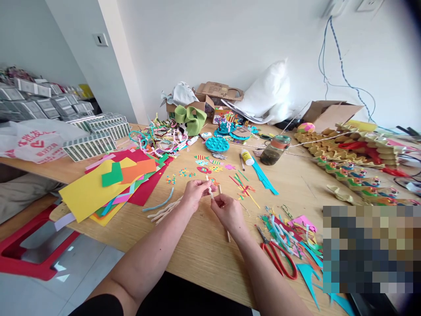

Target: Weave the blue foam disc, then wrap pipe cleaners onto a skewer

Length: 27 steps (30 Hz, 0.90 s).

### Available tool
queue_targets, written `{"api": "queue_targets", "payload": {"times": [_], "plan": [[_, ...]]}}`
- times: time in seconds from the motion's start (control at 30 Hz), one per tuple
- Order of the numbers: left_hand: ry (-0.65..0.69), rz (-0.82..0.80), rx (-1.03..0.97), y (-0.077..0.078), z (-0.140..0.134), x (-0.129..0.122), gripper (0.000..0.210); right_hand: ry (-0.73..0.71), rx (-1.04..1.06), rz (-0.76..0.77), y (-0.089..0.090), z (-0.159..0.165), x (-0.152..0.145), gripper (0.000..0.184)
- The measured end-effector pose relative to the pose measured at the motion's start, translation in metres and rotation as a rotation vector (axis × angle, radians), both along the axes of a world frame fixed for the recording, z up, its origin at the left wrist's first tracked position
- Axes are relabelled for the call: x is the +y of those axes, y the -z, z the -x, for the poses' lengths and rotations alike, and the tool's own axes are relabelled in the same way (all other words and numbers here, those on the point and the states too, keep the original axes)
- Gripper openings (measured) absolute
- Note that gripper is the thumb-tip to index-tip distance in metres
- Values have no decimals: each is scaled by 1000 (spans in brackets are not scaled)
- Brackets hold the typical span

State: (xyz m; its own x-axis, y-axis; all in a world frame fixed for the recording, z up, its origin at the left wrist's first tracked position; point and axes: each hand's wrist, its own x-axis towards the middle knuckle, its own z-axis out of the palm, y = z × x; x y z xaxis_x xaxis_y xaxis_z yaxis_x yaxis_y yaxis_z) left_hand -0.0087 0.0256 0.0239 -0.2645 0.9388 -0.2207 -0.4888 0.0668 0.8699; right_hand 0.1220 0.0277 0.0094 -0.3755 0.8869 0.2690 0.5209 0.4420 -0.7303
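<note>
Over the middle of the table, my left hand (196,193) and my right hand (228,212) pinch a short, twisted white pipe cleaner (210,190) between them. My left fingers grip its upper part, and my right thumb and fingers close on its lower end. Several cream pipe cleaners (164,211) lie partly behind my left forearm, with a light blue pipe cleaner (159,202) beside them. A thin wooden stick (228,237) runs under my right hand. Just beyond my hands are colourful paper fish (204,170) and small paper dots (183,172).
Coloured paper sheets (88,188) are spread at left. Red-handled scissors (279,259) lie at right near paper scraps (292,232). A glue bottle (247,157), a jar of dark liquid (274,150) and egg trays (329,149) stand farther back. A red stool (33,267) is at the left edge.
</note>
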Motion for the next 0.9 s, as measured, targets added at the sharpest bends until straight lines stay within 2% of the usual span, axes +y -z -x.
{"api": "queue_targets", "payload": {"times": [0.6,0.73,0.9], "plan": [[-67,-45,29,2,1,2,30,-2,-2,33,-4,3,-4,16],[28,-52,18,0,4,1,32,-40,166,242,-4,1,1,24],[325,-29,-10,-1,6,-2,35,-143,533,544,-8,-2,8,33]]}}
